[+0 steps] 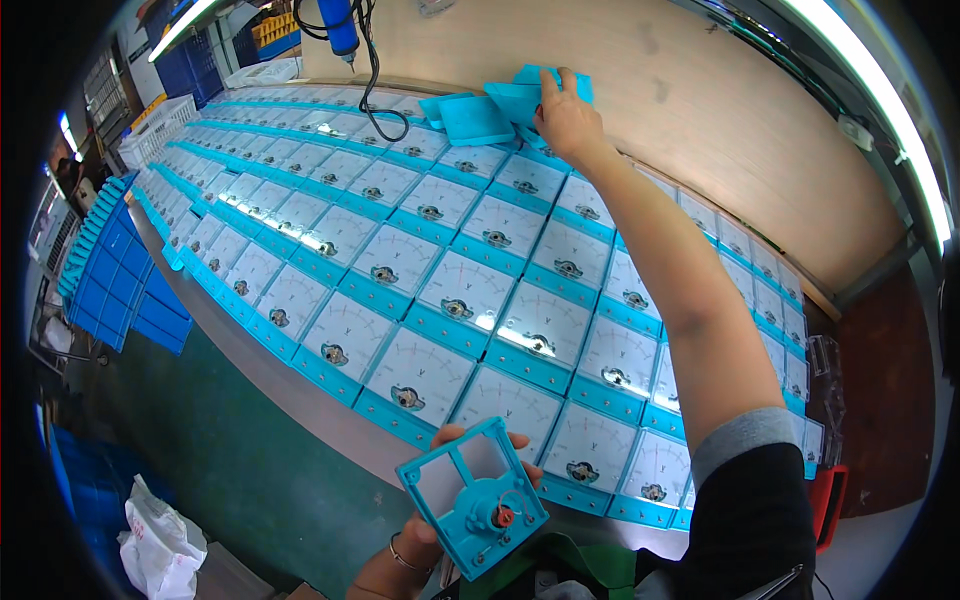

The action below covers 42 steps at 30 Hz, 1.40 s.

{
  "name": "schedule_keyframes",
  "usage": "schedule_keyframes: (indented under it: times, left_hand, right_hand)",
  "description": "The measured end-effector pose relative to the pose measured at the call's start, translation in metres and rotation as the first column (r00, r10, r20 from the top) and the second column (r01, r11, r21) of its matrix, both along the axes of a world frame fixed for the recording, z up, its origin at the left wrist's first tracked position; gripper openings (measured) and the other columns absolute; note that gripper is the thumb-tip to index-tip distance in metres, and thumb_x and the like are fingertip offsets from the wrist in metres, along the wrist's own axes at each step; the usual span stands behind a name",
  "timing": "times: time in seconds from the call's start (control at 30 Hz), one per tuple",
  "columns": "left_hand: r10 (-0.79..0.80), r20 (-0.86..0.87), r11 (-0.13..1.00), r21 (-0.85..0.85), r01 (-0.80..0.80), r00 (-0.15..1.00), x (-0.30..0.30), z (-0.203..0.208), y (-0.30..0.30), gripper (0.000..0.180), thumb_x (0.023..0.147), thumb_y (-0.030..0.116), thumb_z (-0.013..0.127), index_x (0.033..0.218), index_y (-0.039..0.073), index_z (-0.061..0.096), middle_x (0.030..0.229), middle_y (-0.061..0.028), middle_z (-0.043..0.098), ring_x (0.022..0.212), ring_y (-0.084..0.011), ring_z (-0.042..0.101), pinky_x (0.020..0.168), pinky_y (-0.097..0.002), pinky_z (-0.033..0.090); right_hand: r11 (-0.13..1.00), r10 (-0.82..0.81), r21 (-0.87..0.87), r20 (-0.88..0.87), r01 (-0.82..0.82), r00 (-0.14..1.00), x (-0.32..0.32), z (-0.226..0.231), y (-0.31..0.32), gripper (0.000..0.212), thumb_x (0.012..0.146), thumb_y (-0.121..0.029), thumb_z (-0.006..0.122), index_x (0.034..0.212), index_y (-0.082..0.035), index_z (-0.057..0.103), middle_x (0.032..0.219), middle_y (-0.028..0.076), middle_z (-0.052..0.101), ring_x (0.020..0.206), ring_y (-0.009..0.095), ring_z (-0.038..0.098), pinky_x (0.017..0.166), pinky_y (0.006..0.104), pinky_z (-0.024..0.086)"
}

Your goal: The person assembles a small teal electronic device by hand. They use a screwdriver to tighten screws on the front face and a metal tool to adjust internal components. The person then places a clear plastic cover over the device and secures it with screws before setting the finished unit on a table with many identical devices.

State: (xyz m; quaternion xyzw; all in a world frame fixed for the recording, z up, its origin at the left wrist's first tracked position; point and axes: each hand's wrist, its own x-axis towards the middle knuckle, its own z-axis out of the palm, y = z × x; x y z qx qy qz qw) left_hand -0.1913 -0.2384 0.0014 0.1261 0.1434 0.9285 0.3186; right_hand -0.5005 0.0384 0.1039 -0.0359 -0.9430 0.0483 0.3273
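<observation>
My left hand (424,530) is close to me at the bottom, its fingers wrapped round a turquoise panel meter housing (480,508). The housing is tilted, showing a ribbed frame, a round boss and a small red part with thin wires. Stretched out to the far edge of the table, my right hand (570,118) has its fingers curled over a turquoise plastic cover (518,100). Its grip is partly hidden by the hand. Another turquoise cover (477,121) lies beside it on the meters.
Rows of panel meters (462,288) with white dials and turquoise bases cover the table. A blue electric screwdriver (339,30) hangs at the back with its black cord looped over the meters. Blue crates (118,275) stand left, a white bag (160,540) lower left, a red bin (828,508) right.
</observation>
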Motion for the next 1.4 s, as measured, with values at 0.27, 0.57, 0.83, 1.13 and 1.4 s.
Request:
schedule_keyframes:
  times: [0.27,0.57,0.83,1.13,1.4]
  left_hand:
    - [-0.239,0.219,0.969,-0.016,0.248,0.946,0.004,-0.016,-0.003,0.092,0.055,0.038,0.085,0.131,0.029,0.035,0.128,-0.0262,0.034,0.113,-0.0443,0.045,0.087,-0.0555,0.046]
    - [-0.413,-0.093,0.895,0.144,0.422,0.906,0.056,0.016,0.073,0.086,0.058,0.022,0.081,0.132,0.022,0.035,0.128,-0.0261,0.037,0.11,-0.0445,0.047,0.086,-0.0557,0.047]
    - [-0.608,-0.166,0.772,0.105,0.627,0.777,0.12,0.027,0.135,0.099,0.052,0.029,0.084,0.135,0.022,0.029,0.128,-0.0262,0.037,0.109,-0.0458,0.048,0.087,-0.0571,0.045]
    - [-0.604,-0.135,0.784,-0.277,0.555,0.785,0.152,0.056,0.136,0.098,0.055,0.032,0.083,0.134,0.021,0.025,0.126,-0.0227,0.041,0.107,-0.0398,0.052,0.088,-0.0498,0.048]
    - [-0.666,-0.233,0.736,-0.366,0.57,0.709,0.166,0.044,0.162,0.097,0.057,0.037,0.081,0.136,0.023,0.025,0.127,-0.0226,0.041,0.107,-0.0395,0.053,0.086,-0.0497,0.049]
  right_hand:
    - [0.789,0.34,-0.535,-0.031,-0.302,0.94,0.109,0.015,0.033,0.027,0.082,-0.018,0.063,0.102,-0.004,0.051,0.077,0.006,0.058,0.063,0.017,0.063,0.047,0.0271,0.044]
    - [0.712,0.685,-0.699,0.666,-0.073,0.296,0.464,0.118,0.08,0.036,0.079,-0.026,0.069,0.103,-0.001,0.06,0.092,0.01,0.064,0.08,0.02,0.061,0.064,0.0272,0.046]
    - [0.304,0.763,-0.953,0.249,0.009,0.596,0.607,-0.033,0.015,0.044,0.078,-0.027,0.067,0.113,-0.003,0.055,0.103,0.009,0.06,0.083,0.018,0.058,0.07,0.0327,0.046]
    - [0.648,0.695,-0.746,0.661,0.153,0.282,0.682,-0.007,0.001,0.08,0.083,-0.069,0.031,0.124,-0.003,0.047,0.075,0.022,0.062,0.075,0.04,0.06,0.066,0.0439,0.05]
    - [0.364,0.834,-0.885,0.448,0.289,0.322,0.713,-0.028,0.056,0.098,0.071,-0.066,0.056,0.137,-0.001,0.028,0.123,0.023,0.048,0.11,0.031,0.05,0.09,0.0362,0.042]
